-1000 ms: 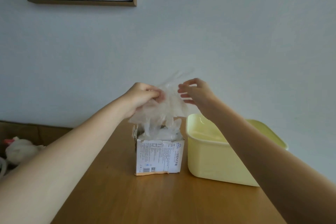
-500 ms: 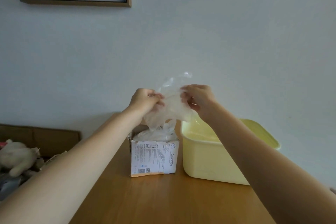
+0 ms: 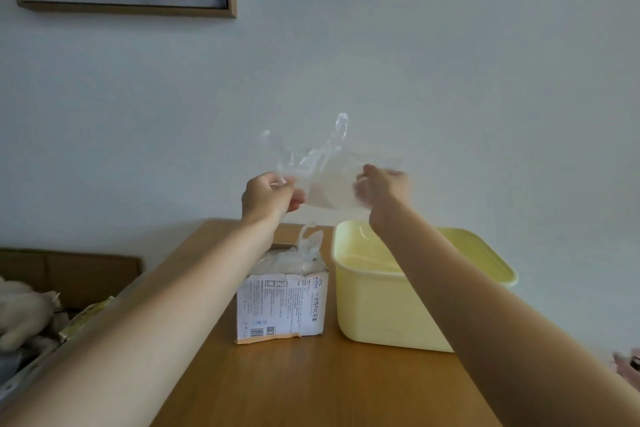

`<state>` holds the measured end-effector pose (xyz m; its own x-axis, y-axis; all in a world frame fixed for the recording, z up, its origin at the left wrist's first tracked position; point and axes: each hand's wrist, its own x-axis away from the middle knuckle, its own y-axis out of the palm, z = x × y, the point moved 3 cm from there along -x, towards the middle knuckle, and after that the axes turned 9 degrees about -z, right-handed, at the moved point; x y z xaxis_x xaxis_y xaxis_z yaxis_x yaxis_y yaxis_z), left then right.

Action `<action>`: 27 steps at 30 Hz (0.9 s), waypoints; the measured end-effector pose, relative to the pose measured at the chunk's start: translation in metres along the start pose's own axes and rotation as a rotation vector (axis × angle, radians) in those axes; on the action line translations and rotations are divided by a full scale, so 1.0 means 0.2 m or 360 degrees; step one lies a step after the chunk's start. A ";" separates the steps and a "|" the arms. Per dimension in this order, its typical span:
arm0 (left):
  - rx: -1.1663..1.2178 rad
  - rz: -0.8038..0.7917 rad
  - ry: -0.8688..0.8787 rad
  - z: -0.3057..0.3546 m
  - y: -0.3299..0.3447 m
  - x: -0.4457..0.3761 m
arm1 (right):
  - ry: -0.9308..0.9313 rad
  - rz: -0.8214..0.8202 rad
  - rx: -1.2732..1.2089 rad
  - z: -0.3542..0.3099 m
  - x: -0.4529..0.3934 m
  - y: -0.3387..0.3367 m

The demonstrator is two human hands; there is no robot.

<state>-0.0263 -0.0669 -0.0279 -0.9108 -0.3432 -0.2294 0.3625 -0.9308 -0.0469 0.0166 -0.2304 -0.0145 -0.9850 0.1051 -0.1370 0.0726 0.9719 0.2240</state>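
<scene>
Clear glove point(image 3: 330, 184) aloft between left hand point(image 3: 268, 196) and right hand point(image 3: 384, 189), each with a pinch-grip on it

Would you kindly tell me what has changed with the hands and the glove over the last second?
The left hand and right hand lifted the clear glove up away from the box and drew apart, spreading it between them. Both keep their grip on it. The box, yellow tub and table stayed put.
</scene>
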 end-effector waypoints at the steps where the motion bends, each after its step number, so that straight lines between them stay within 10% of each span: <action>1: -0.0011 0.0022 -0.0042 -0.01 -0.02 -0.01 | -0.0188 0.0071 0.0275 -0.04 0.00 -0.02; 6: -0.0499 0.0326 0.0466 0.11 -0.07 0.02 | -0.1030 -0.0169 0.1690 -0.14 0.05 -0.01; 9: -0.0665 -0.0259 0.0825 0.20 0.05 0.04 | -0.1303 -0.0568 0.1867 -0.15 0.10 0.06; 13: -0.0386 -0.0901 0.0365 0.17 0.17 0.08 | -0.1211 -0.0721 0.1595 -0.18 0.16 0.11; 20: -0.0390 -0.0822 0.0254 0.08 0.18 0.09 | -0.1592 -0.0258 0.2265 -0.21 0.20 0.04; 27: -0.1118 -0.0331 0.0448 0.04 0.02 -0.04 | -0.1060 0.0129 0.1849 -0.21 0.05 -0.29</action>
<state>-0.0188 -0.0691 -0.0189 -0.9235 -0.0381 -0.3818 0.3152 -0.6425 -0.6984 -0.0036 -0.2944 0.0123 -0.7322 -0.0708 -0.6774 0.5439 0.5379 -0.6441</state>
